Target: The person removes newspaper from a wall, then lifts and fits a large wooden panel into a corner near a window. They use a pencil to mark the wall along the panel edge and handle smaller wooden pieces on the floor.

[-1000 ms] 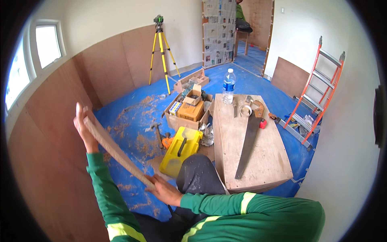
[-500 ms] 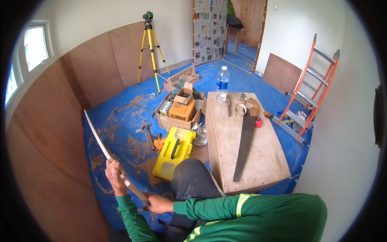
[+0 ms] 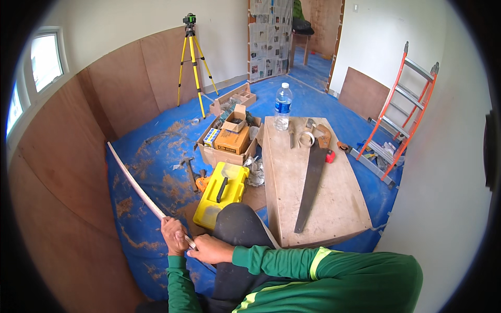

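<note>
A long, thin wooden strip [image 3: 136,183] slants up and away to the left, its far end near the panelled wall. My left hand [image 3: 174,236] is closed round the strip towards its near end. Just right of it, my right hand [image 3: 214,249] has its fingers curled at the strip's near end, over my bent knee. Part of that end is hidden by the fingers. Beyond my knee lies a yellow toolbox [image 3: 211,202] with a black handle.
A wooden box [image 3: 334,203] to the right bears a handsaw [image 3: 312,190], a tape roll [image 3: 306,139] and a water bottle [image 3: 283,107]. An open carton [image 3: 215,155], hammer [image 3: 190,172], yellow tripod [image 3: 196,68] and orange ladder [image 3: 393,104] stand or lie on the blue sheeting, among wood shavings.
My left hand is now further right and lower, close to my right hand. More of the strip shows beyond it, and less at the near end. The view has shifted slightly.
</note>
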A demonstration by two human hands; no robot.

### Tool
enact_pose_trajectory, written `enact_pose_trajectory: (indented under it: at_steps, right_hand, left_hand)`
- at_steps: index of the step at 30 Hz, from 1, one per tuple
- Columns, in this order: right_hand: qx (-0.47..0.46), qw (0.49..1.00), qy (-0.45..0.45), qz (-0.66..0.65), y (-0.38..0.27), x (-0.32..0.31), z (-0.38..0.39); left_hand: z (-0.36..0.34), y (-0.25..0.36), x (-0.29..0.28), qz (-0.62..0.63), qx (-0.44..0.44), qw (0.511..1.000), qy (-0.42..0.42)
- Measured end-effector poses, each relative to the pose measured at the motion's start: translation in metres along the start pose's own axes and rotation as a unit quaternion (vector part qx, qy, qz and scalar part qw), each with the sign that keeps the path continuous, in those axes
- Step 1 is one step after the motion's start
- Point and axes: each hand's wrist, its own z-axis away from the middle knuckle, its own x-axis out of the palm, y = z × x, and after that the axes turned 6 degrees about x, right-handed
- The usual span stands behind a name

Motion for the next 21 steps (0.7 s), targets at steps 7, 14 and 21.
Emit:
enact_pose_trajectory:
  at_steps: [7,14,21]
  right_hand:
    - [0.031,0.998,0.032,0.037,0.023,0.017,-0.007]
    - [0.013,0.994,-0.010,0.108,0.012,0.011,-0.006]
    - [-0.033,0.996,-0.003,0.078,-0.003,0.040,0.001]
  left_hand:
    - [0.014,0.004,0.014,0.011,-0.129,0.991,-0.035]
    - [0.000,-0.066,-0.023,-0.051,-0.510,0.854,0.089]
    - [0.008,-0.147,-0.028,-0.052,-0.524,0.848,0.065]
